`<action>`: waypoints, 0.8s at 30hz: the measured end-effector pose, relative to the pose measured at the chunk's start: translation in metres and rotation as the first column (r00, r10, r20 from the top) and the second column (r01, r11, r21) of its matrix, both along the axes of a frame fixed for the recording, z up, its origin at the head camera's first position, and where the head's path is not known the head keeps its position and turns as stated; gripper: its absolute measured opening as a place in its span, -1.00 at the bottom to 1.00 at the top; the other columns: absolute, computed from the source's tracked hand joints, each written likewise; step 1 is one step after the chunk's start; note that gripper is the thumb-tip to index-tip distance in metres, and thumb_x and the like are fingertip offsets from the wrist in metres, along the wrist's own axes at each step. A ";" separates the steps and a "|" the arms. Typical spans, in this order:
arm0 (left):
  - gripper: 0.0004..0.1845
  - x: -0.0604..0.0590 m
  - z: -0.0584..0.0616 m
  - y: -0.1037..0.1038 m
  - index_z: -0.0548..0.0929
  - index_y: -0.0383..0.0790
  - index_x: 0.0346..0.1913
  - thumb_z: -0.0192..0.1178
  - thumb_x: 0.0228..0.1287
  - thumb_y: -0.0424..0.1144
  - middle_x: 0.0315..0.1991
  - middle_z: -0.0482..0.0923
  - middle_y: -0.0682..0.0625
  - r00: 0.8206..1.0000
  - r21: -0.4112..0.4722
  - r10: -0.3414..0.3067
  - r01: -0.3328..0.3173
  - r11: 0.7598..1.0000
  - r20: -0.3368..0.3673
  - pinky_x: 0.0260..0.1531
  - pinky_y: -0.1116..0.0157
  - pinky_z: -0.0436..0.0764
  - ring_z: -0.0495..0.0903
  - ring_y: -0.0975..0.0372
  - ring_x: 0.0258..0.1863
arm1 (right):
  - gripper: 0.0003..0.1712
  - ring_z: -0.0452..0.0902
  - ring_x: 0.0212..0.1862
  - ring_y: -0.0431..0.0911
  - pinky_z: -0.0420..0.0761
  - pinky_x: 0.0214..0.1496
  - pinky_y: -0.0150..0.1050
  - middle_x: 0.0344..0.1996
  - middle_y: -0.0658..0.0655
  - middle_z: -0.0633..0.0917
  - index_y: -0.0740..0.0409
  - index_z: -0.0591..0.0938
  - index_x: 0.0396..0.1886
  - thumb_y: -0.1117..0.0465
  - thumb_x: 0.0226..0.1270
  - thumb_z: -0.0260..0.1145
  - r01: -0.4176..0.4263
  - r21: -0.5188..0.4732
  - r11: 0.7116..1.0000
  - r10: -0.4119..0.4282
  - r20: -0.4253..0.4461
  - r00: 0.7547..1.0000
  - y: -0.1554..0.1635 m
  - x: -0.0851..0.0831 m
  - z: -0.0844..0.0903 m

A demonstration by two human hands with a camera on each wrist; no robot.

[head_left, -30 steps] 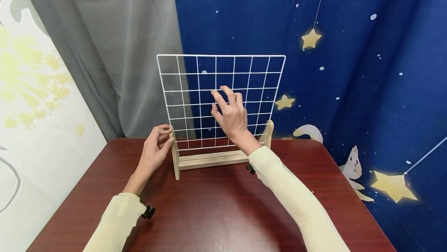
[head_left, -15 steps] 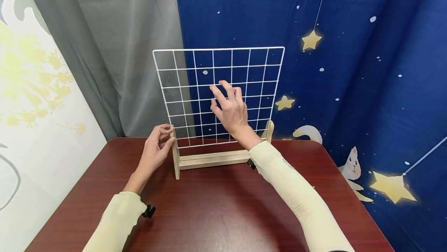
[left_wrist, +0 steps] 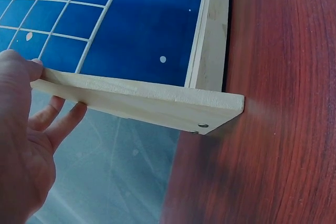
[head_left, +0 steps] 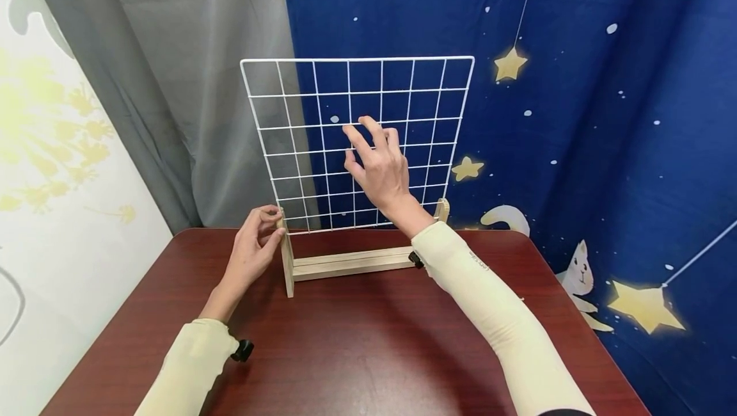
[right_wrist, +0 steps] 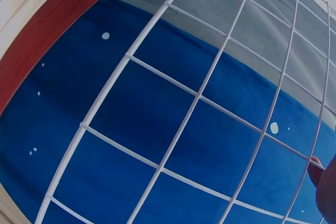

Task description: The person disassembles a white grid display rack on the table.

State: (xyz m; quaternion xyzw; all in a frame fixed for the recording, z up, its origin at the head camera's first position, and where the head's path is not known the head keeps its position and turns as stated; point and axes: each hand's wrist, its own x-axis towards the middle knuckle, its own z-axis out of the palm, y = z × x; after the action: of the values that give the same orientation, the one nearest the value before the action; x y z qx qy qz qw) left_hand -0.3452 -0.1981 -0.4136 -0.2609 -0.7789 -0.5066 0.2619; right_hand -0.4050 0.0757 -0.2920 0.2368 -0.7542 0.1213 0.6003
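Observation:
A white wire grid panel (head_left: pixel 423 105) stands upright between the two side posts of a pale wooden stand (head_left: pixel 351 265). Its lower edge is raised above the stand's base bar. My right hand (head_left: pixel 382 169) holds the grid near its middle, fingers bent at the wires; in the right wrist view only a fingertip (right_wrist: pixel 316 170) shows by a wire. On the left, my left hand (head_left: pixel 253 240) pinches the top of the stand's left post (left_wrist: pixel 136 97), thumb on one side and fingers on the other. The right post is partly hidden behind my right forearm.
The stand rests on a dark red wooden table (head_left: pixel 345 352). Behind hang a grey curtain (head_left: pixel 230 19) and a blue star-patterned curtain (head_left: pixel 576 147). A white patterned surface (head_left: pixel 69 166) is at the left.
The grid has moved up with my right hand, widening the gap between its lower edge and the base bar. My left hand and the stand stay in place.

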 end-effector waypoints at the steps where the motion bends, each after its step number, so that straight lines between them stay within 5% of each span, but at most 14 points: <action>1: -0.77 -0.001 -0.001 0.000 0.45 -0.50 -0.11 0.21 0.21 -0.51 0.17 0.44 -0.25 1.000 -0.004 0.001 -0.001 1.000 -0.004 -0.14 0.52 0.64 0.56 -0.12 0.13 | -0.54 0.44 -0.12 0.02 0.62 -0.52 -0.28 0.22 0.05 0.49 -0.20 0.53 0.19 0.04 0.26 0.22 0.001 0.006 1.000 -0.001 -0.001 1.000 0.000 0.000 0.001; 9: -0.81 -0.022 -0.021 -0.006 0.45 -0.34 -0.12 0.20 0.26 -0.42 0.22 0.42 -0.07 0.998 -0.066 0.055 -0.057 0.996 -0.043 -0.12 0.62 0.57 0.56 0.06 0.18 | -0.54 0.44 -0.11 0.02 0.64 -0.53 -0.28 0.22 0.05 0.49 -0.23 0.52 0.21 0.01 0.28 0.22 0.000 0.037 0.999 0.000 0.000 1.000 0.000 0.000 0.011; 15: -0.84 -0.021 -0.022 -0.005 0.42 -0.31 -0.09 0.13 0.34 -0.38 0.31 0.37 -0.01 0.992 -0.161 0.097 -0.110 0.981 -0.087 -0.04 0.65 0.53 0.53 0.13 0.23 | -0.54 0.45 -0.11 0.01 0.62 -0.57 -0.28 0.23 0.04 0.48 -0.24 0.52 0.21 -0.01 0.29 0.21 -0.010 0.046 0.999 0.010 0.000 1.000 0.003 0.000 0.018; 24: -0.85 -0.021 -0.024 -0.006 0.42 -0.35 -0.12 0.13 0.33 -0.41 0.28 0.39 -0.05 0.989 -0.165 0.094 -0.113 0.980 -0.118 -0.06 0.39 0.65 0.55 0.10 0.20 | -0.56 0.43 -0.13 -0.01 0.61 -0.53 -0.28 0.21 0.04 0.48 -0.22 0.53 0.19 -0.02 0.30 0.20 -0.022 0.018 1.000 0.023 -0.011 1.000 0.006 -0.002 0.028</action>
State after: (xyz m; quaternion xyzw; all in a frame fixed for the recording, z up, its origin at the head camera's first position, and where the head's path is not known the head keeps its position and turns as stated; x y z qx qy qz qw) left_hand -0.3667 -0.2044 -0.4375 -0.2691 -0.8164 -0.4084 0.3070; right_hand -0.4069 0.0813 -0.2644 0.2512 -0.7493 0.1202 0.6008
